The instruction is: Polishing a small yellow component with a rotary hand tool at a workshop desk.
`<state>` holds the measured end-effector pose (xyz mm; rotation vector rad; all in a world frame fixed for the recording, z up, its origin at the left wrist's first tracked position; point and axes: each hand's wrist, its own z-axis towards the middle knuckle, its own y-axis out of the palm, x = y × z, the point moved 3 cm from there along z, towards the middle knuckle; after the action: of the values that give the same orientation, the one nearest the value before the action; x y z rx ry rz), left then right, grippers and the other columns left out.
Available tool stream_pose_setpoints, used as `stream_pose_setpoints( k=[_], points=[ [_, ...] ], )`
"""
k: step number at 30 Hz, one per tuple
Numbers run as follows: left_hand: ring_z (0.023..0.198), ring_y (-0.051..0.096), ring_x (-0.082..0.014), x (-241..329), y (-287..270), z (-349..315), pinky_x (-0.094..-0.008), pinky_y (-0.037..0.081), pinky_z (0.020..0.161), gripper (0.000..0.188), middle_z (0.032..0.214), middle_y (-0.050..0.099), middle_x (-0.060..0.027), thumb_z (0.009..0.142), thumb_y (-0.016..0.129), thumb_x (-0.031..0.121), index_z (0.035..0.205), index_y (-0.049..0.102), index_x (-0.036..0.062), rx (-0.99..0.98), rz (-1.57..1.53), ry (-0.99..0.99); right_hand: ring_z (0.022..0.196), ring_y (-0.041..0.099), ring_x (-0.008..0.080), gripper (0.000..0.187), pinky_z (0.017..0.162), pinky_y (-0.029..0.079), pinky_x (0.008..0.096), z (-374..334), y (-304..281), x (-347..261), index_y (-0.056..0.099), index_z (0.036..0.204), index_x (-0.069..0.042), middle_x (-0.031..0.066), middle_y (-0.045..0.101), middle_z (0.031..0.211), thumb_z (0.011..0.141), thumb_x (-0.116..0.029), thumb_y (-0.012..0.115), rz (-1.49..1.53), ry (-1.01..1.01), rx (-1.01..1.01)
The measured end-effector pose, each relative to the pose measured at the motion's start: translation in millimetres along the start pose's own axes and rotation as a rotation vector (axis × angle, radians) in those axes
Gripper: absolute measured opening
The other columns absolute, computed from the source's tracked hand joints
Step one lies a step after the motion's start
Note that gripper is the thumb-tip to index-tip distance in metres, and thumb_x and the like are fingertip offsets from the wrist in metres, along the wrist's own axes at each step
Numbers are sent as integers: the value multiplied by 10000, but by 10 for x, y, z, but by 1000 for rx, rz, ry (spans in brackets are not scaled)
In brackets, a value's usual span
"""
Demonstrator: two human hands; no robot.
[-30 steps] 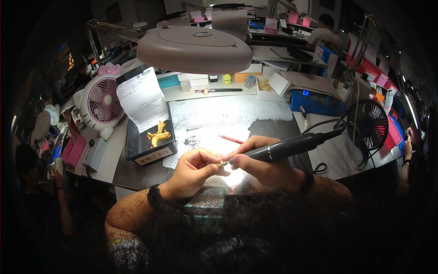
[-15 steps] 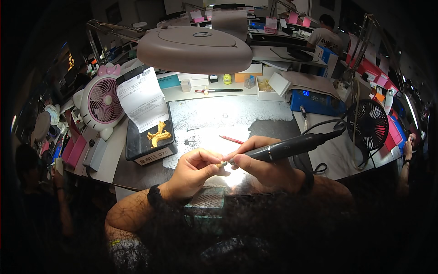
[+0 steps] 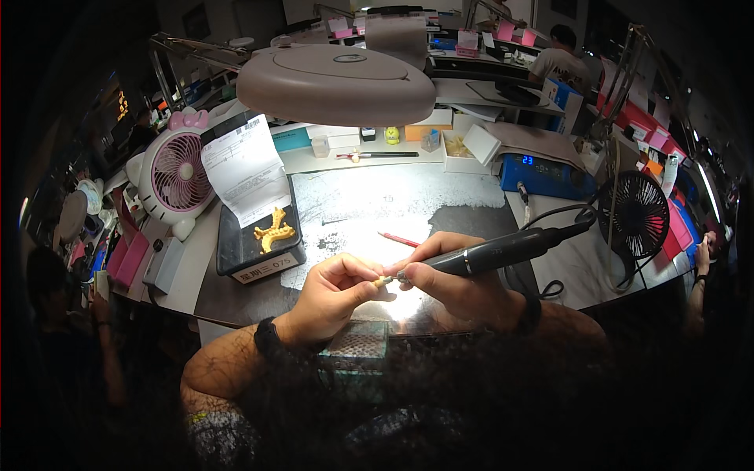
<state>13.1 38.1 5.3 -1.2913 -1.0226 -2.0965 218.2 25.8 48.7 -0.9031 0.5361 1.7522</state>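
Hardly anything has moved: the small yellowish piece (image 3: pixel 380 282), just below frame centre, is pinched in the left hand (image 3: pixel 333 293); the right hand (image 3: pixel 462 295) grips the black handpiece (image 3: pixel 503 250). Bracing fingertips together should steady the bit (image 3: pixel 390 279).

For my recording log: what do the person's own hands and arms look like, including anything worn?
Both the left hand and right hand are gloveless. A black band circles the left wrist; another dark band shows at the right. Mottled dark-and-white fabric with a yellow patch, probably a sleeve, lies along the left arm; shadow hides any right sleeve.
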Motion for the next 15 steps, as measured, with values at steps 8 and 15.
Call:
stream_pose_setpoints(
  k=[8,15],
  points=[
    [1062,662,-248,-2,0,5,-465,606,933,100,1116,622,-141,942,657,-15,1024,607,13,-3,-2,3,679,632,82,128,1091,463,444,13,-1,-32,702,876,12,36,669,749,902,-112,726,-42,-7,-13],
    [1058,665,-247,1,3,6,-462,604,939,105,1116,626,-145,938,662,-14,1025,608,10,-14,-14,15,661,618,72,140,1086,465,439,18,13,-17,697,865,6,32,660,726,906,-123,734,-32,-45,6]
  ],
)
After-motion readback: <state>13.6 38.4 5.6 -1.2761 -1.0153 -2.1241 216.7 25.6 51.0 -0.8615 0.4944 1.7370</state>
